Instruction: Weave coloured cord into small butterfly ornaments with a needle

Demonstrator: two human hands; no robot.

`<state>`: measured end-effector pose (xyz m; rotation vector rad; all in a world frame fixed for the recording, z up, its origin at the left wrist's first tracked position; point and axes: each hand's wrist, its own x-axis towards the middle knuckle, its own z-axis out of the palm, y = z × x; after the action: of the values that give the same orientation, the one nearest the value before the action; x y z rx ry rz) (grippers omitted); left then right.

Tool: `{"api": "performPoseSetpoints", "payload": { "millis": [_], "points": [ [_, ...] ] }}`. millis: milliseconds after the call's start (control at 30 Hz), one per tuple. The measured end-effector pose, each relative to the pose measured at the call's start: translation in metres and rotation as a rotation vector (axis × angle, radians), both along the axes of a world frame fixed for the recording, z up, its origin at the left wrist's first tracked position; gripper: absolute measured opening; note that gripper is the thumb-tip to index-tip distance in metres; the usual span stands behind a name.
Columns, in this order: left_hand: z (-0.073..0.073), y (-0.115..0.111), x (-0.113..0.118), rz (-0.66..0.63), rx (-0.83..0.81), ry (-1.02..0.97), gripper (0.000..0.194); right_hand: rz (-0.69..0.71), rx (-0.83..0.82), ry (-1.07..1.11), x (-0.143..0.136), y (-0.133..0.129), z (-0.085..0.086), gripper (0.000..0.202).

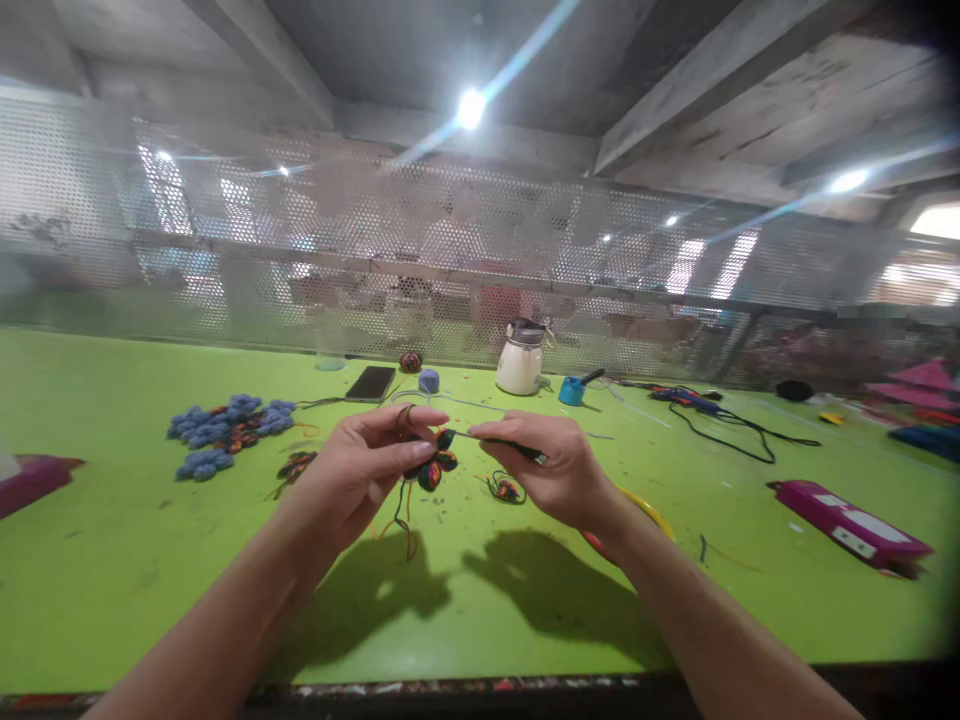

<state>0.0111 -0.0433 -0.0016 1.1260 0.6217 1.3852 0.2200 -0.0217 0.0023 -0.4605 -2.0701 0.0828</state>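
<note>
My left hand (364,462) is closed on a small crocheted flower (430,474) in dark yarn flecked with orange and red, pinched between thumb and fingers. Loose yarn ends (407,520) dangle below it. In my right hand (551,468) is a crochet hook (462,434) with a dark handle, and its thin metal tip reaches the flower's upper edge. Whether a loop sits on the tip is too small to tell. Under the right hand lies a little dark multicoloured yarn piece (507,490). Another such piece (297,465) lies left of my left hand.
Blue crocheted flowers (202,428) are heaped at left on the green table (150,590). Farther back are a phone (371,384), yarn balls (428,380), a white jug (520,362) and a blue pot (571,391). A corded tool (686,400) and a magenta box (851,525) lie at right.
</note>
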Motion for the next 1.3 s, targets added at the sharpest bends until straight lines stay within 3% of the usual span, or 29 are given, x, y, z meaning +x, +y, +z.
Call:
{"api": "performPoseSetpoints", "payload": {
  "millis": [667, 767, 867, 967, 1067, 1300],
  "points": [
    [0.002, 0.002, -0.002, -0.035, 0.12, 0.053, 0.007, 0.062, -0.163, 0.022, 0.005, -0.006, 0.008, 0.016],
    [0.001, 0.004, -0.002, -0.068, 0.082, 0.055, 0.011, 0.117, -0.352, 0.066, 0.003, -0.005, 0.005, 0.016],
    [-0.002, 0.006, 0.0, -0.089, 0.035, 0.047, 0.016, 0.234, -0.692, 0.17, -0.001, -0.002, -0.003, 0.019],
    [-0.003, 0.006, 0.002, -0.075, 0.014, 0.037, 0.044, 0.312, -0.951, 0.294, -0.006, -0.001, -0.008, 0.023],
    [-0.003, 0.007, 0.004, -0.023, 0.025, 0.036, 0.062, 0.301, -1.06, 0.361, -0.01, -0.001, -0.009, 0.026],
    [-0.004, 0.01, 0.007, 0.049, 0.108, 0.099, 0.067, 0.257, -1.122, 0.361, -0.009, -0.001, -0.007, 0.027]
  ]
}}
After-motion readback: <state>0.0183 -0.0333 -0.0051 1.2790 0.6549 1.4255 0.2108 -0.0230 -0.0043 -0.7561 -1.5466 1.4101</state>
